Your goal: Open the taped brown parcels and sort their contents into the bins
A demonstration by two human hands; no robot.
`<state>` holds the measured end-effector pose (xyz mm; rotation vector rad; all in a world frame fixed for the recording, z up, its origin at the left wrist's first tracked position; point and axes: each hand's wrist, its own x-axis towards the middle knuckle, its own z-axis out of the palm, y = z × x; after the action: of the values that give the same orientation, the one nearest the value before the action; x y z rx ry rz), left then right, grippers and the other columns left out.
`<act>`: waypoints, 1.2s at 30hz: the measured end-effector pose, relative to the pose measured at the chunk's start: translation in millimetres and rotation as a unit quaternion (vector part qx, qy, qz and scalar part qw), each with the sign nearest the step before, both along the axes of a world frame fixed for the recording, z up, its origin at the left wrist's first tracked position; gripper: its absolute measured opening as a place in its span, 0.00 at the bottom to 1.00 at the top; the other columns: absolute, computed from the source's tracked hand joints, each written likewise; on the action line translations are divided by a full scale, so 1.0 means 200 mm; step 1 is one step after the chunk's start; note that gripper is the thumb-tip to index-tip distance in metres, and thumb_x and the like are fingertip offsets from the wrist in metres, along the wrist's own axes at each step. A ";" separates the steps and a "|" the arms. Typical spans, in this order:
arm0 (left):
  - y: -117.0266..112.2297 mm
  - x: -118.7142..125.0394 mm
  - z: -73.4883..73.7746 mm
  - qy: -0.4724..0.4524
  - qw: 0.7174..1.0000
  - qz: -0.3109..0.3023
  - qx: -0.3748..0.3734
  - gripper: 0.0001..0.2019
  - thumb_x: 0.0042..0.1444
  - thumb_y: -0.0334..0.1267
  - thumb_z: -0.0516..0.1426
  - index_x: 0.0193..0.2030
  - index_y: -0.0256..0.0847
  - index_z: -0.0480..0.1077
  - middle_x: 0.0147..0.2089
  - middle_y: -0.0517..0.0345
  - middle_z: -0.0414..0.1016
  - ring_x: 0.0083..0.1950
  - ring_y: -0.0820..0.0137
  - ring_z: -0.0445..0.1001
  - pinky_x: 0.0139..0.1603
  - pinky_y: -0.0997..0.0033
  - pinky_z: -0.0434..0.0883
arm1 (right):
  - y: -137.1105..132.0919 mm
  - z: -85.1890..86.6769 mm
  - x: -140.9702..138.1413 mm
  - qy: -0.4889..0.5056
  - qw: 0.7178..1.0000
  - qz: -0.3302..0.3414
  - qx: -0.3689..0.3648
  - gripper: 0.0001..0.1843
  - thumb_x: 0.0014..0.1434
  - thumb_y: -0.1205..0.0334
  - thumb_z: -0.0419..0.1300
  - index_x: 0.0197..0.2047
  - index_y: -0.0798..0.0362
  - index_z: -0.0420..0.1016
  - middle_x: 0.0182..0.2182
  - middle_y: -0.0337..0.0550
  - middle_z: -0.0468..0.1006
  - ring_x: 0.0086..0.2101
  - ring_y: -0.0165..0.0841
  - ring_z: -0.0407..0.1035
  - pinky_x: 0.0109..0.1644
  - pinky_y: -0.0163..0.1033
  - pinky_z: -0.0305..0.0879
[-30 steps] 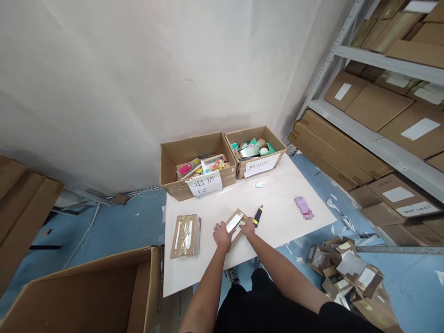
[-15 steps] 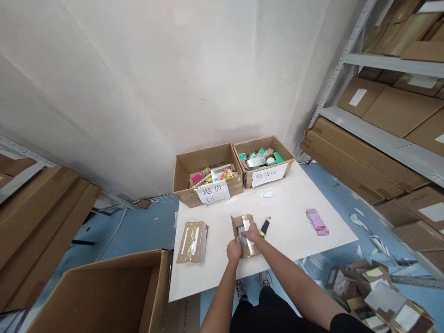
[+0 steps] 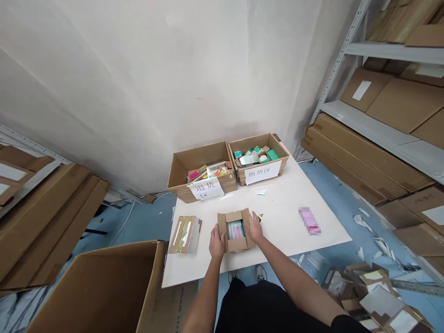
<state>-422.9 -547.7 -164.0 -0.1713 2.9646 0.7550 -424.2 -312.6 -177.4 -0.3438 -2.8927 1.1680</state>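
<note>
A small cardboard box (image 3: pixel 237 244) sits on the white table in front of me with its flaps folded outward. White, pink and green packets (image 3: pixel 236 230), too small to name, show inside it. My left hand (image 3: pixel 217 243) holds the left flap, fingers on its outer side. On the opposite side my right hand (image 3: pixel 255 228) grips the right flap. A black and yellow utility knife (image 3: pixel 260 217) lies just beyond my right hand, partly hidden by it. Left of the open box rests a taped cardboard box (image 3: pixel 182 235) with a white label.
Two labelled cartons, a left one (image 3: pixel 183 190) and a right one (image 3: pixel 258 175), stand at the table's back. A blurred pink item (image 3: pixel 310 221) lies on the right. A large open carton (image 3: pixel 152 277) stands at lower left. Shelves (image 3: pixel 381 125) and discarded boxes (image 3: pixel 385 300) are at right.
The small box's flaps have come open, uncovering the packets inside. My hands have moved apart, from the top of the box to its two sides. The view has shifted slightly.
</note>
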 end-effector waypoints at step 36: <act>0.15 0.16 0.02 -0.075 0.960 -0.264 -0.063 0.08 0.55 0.48 0.69 0.38 0.48 0.84 0.77 0.58 0.61 0.82 0.51 0.41 0.79 0.47 0.49 | -0.01 0.00 -0.24 -0.108 0.945 0.254 0.178 0.51 0.56 0.69 0.63 0.79 0.48 0.50 0.79 0.51 0.31 0.76 0.52 0.30 0.75 0.58 0.34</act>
<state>-390.6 -517.9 -160.4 0.5140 2.7123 0.4580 -472.7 -314.6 -176.5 0.3205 -3.4183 0.6249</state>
